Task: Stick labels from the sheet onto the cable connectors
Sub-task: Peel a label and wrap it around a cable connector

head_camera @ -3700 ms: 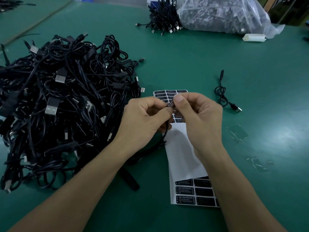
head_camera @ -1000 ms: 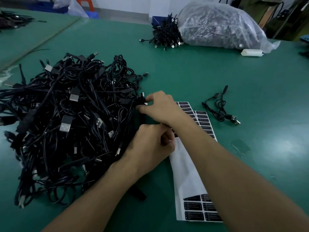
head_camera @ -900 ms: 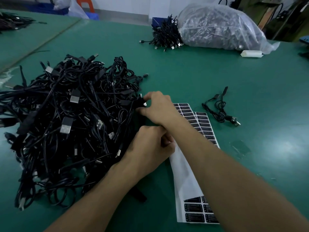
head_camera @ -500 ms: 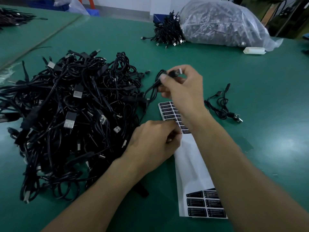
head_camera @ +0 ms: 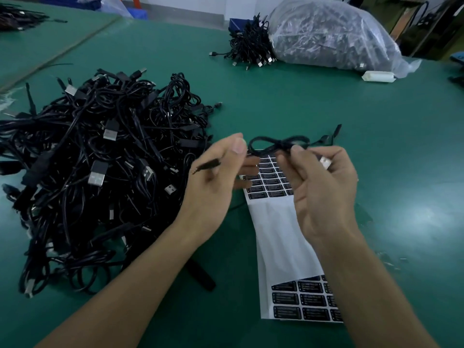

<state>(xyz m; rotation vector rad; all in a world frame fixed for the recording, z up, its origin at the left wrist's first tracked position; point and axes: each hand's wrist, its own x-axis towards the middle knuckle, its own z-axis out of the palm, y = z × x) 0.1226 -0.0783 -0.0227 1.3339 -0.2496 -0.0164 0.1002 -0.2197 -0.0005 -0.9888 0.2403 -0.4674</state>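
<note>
Gripping thin black looped cable (head_camera: 273,144): right hand (head_camera: 324,197) curled round it, left hand (head_camera: 213,194) pinching slim round plug (head_camera: 207,165).

Looked like a cable assembly and packing floor, a production bench rather than an office. My bench had a green work mat (head_camera: 326,109) over the whole top. On my left sat a big tangled heap of black USB cables (head_camera: 100,159), the same part in bulk. At the far end was a clear plastic bag (head_camera: 334,33) stuffed with more, and a loose bunch (head_camera: 251,46) lay beside it. In front of me was a sheet of identical black printed labels (head_camera: 281,234) with its middle rows bare. A second green bench (head_camera: 50,46) to the left had its own cable pile (head_camera: 17,16). A blue crate (head_camera: 234,22) stood behind.
</note>
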